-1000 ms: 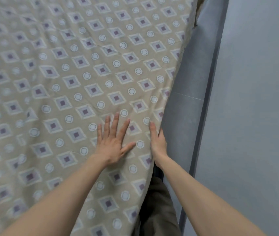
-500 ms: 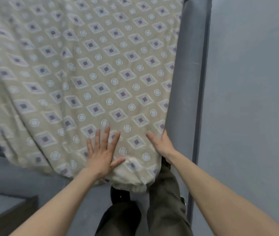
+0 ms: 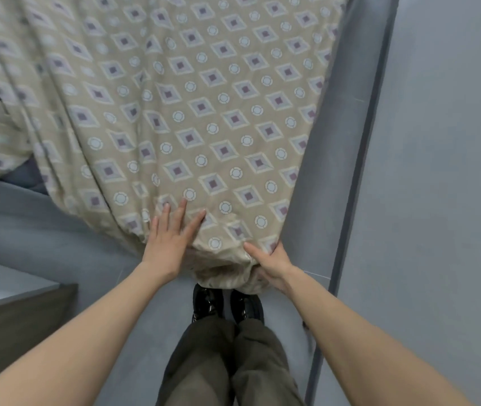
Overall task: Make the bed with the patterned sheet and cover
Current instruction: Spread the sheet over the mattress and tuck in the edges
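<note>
Patterned cover (image 3: 204, 112): one second ago flat across whole view. Now near corner (image 3: 224, 276) shows, bunched, hanging over bed end; left portion falls in long folds.
Left hand (image 3: 168, 238): slid back to near edge, fingers closer together, palm flat on fabric.
Right hand (image 3: 271, 265): moved from side edge to corner, thumb on top, fingers curled round bunched fabric.
Newly in view: black shoes (image 3: 227, 303), grey floor (image 3: 151, 303), dark cabinet (image 3: 19, 323) at lower left.
</note>
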Demonstrator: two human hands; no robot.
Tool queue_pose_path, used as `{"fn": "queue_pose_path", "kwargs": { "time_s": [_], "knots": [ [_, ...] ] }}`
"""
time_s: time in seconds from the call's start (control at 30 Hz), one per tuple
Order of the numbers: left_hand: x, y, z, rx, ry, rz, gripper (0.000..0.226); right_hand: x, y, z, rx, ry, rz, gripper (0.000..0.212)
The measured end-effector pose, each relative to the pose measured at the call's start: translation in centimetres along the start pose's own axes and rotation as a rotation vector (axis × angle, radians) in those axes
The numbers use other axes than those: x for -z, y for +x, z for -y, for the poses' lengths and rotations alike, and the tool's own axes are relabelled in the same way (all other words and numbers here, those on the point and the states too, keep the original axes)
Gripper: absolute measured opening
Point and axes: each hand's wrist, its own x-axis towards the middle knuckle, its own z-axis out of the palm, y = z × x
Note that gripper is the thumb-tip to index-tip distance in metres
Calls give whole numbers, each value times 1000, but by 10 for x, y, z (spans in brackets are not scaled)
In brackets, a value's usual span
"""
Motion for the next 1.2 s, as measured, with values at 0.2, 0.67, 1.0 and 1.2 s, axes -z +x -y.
{"fn": "queue_pose_path", "kwargs": {
  "time_s": [0.2, 0.67, 1.0, 1.2],
  "knots": [
    [68, -33, -14, 58, -205, 72, 63, -25, -61, 36, -224, 197, -142, 62],
    [215, -156, 66, 353, -851, -117, 40, -110, -225, 183, 15, -223, 96, 32],
    [265, -212, 245, 546, -1118, -318, 37, -292, -284, 247, 116, -327, 182, 32],
    [288, -234, 347, 560, -1127, -345, 38, -399, -304, 258, 109, -319, 258, 23]
  ]
}}
